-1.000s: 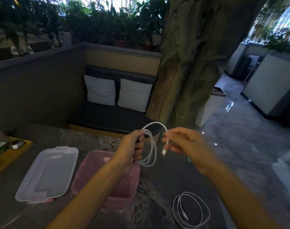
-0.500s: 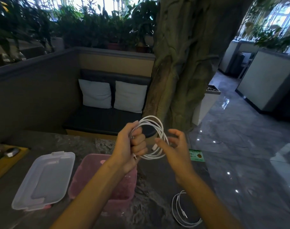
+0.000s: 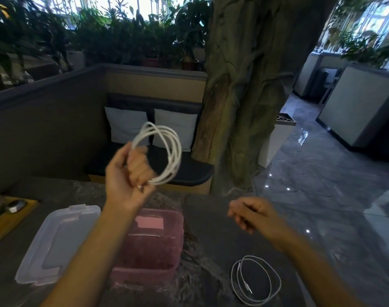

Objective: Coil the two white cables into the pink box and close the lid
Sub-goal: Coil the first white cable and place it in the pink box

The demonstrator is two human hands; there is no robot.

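Observation:
My left hand is raised above the table and grips a coiled white cable, whose loops stand up to the right of my fingers. Below it sits the open pink box, partly hidden by my left forearm. Its clear lid lies flat on the table to the left of the box. A second white cable lies in a loose loop on the table at the lower right. My right hand hovers over the table above that cable, fingers loosely curled, holding nothing.
A dark stone table carries everything. A wooden tray with small items sits at the left edge. Beyond the table are a bench with two white cushions, a thick tree trunk and a glossy floor to the right.
My right hand has let go of the cable and dropped to the right, toward the table. My left hand now holds the finished coil alone and has lifted it a little.

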